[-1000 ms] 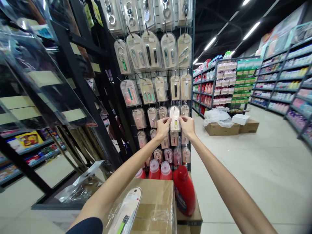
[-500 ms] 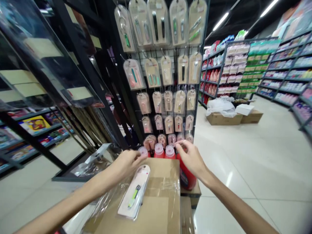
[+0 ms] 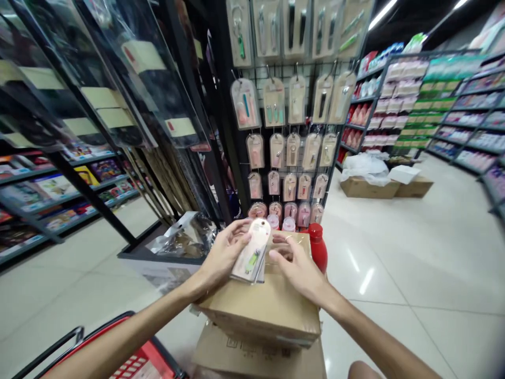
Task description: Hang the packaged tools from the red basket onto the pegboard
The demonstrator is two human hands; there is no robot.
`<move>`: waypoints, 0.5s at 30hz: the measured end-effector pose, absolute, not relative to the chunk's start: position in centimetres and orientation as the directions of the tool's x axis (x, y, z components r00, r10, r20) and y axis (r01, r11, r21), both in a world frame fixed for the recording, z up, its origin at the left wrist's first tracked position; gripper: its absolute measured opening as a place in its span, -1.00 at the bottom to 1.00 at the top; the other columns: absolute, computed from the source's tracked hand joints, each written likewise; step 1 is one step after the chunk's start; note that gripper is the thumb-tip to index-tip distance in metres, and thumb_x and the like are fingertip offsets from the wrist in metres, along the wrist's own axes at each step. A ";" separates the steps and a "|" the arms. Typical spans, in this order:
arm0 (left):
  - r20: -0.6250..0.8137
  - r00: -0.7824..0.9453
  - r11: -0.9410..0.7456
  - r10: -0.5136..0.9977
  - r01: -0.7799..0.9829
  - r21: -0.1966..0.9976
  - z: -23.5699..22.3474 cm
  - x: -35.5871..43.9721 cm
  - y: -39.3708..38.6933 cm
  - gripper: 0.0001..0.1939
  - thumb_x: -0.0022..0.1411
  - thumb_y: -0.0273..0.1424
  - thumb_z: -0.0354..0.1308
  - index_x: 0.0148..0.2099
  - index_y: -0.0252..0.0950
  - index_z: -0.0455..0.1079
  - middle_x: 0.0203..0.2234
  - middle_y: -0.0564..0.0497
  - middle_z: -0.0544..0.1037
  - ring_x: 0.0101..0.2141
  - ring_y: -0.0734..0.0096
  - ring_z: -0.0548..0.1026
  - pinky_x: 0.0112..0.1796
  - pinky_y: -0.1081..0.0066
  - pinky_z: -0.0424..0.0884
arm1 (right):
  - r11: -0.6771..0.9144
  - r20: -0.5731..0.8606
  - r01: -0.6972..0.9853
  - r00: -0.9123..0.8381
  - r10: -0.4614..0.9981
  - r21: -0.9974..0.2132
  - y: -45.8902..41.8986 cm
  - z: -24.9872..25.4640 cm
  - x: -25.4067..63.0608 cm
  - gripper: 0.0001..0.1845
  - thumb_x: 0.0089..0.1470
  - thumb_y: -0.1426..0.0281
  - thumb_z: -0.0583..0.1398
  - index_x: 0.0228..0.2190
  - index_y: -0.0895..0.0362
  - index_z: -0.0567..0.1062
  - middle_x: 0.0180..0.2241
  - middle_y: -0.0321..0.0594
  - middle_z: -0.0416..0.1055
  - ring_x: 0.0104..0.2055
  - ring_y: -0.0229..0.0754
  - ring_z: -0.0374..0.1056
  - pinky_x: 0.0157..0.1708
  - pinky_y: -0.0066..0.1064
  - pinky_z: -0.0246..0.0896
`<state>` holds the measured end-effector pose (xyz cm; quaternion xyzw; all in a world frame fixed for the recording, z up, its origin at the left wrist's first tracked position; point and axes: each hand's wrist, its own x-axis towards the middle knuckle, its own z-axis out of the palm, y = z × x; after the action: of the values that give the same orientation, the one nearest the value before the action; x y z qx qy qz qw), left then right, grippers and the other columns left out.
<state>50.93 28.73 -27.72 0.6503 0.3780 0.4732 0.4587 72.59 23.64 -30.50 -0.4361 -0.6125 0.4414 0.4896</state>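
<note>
My left hand (image 3: 222, 256) grips a small stack of white blister packs (image 3: 252, 251), the top one holding a green-handled tool, lifted a little above a cardboard box (image 3: 263, 308). My right hand (image 3: 296, 266) lies just right of the packs with fingers spread and reaching toward them, over the box top. Behind the box a black grid rack (image 3: 290, 118) carries several rows of hanging carded packs. Red bottles (image 3: 317, 246) stand between the box and the rack.
A second carton (image 3: 260, 355) sits under the box. A red basket (image 3: 138, 360) is at the lower left. Dark shelving (image 3: 98, 131) runs along the left. Cartons (image 3: 384, 187) lie on the aisle floor to the right, with stocked shelves (image 3: 434, 105) beyond.
Both hands came down from the rack, where they held a hanging pack, to the box. My left hand has picked the blister packs up off the box top.
</note>
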 end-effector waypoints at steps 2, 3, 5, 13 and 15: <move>0.413 0.186 -0.413 0.892 -0.038 0.910 -26.3 52.5 29.5 -0.57 0.31 -0.24 0.36 0.16 -0.26 0.47 -0.07 -0.11 0.60 -0.08 0.27 0.58 -0.08 0.36 0.54 | 0.228 0.235 -0.079 -0.093 0.968 -0.970 24.2 -29.6 73.4 -0.52 0.24 0.19 0.31 0.13 0.03 0.42 0.08 -0.10 0.49 0.04 -0.07 0.48 0.08 -0.17 0.40; 0.482 0.156 -0.477 0.862 -0.069 0.876 -25.6 53.5 29.9 -0.59 0.30 -0.26 0.37 0.14 -0.26 0.48 -0.07 -0.10 0.60 -0.09 0.30 0.58 -0.08 0.38 0.54 | 0.257 0.266 -0.115 -0.070 0.961 -0.960 24.5 -28.9 73.9 -0.57 0.23 0.18 0.33 0.06 0.05 0.47 0.00 -0.13 0.53 -0.01 -0.08 0.49 0.04 -0.20 0.41; 0.587 0.132 -0.574 0.799 -0.126 0.809 -24.0 55.9 30.7 -0.64 0.30 -0.27 0.38 0.08 -0.27 0.49 -0.08 -0.10 0.61 -0.09 0.31 0.59 -0.08 0.39 0.54 | 0.359 0.361 -0.123 0.007 0.933 -0.925 24.9 -27.4 75.1 -0.70 0.22 0.16 0.34 -0.12 0.06 0.53 -0.15 -0.20 0.56 -0.11 -0.13 0.49 -0.05 -0.27 0.42; 0.676 0.109 -0.633 0.729 -0.267 0.726 -21.6 65.8 35.2 -0.69 0.28 -0.19 0.39 -0.09 -0.30 0.50 -0.23 -0.07 0.64 -0.21 0.34 0.62 -0.19 0.42 0.56 | 0.596 0.554 -0.075 0.293 0.779 -0.799 29.4 -23.9 82.0 -0.69 0.13 0.14 0.40 -0.23 0.08 0.54 -0.27 -0.21 0.55 -0.23 -0.15 0.48 -0.22 -0.34 0.45; 0.670 0.140 -0.621 0.729 -0.276 0.733 -21.8 67.8 37.6 -0.66 0.31 -0.18 0.35 -0.02 -0.32 0.53 -0.20 -0.11 0.66 -0.21 0.31 0.62 -0.17 0.38 0.57 | 0.647 0.599 -0.003 0.375 0.708 -0.763 32.6 -23.4 84.0 -0.68 0.11 0.14 0.40 -0.23 0.10 0.55 -0.26 -0.19 0.57 -0.22 -0.13 0.49 -0.16 -0.30 0.46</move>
<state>67.84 37.62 -21.79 0.6417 0.1764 0.6316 0.3977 84.03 32.60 -23.43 -0.3477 -0.5068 0.2361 0.7527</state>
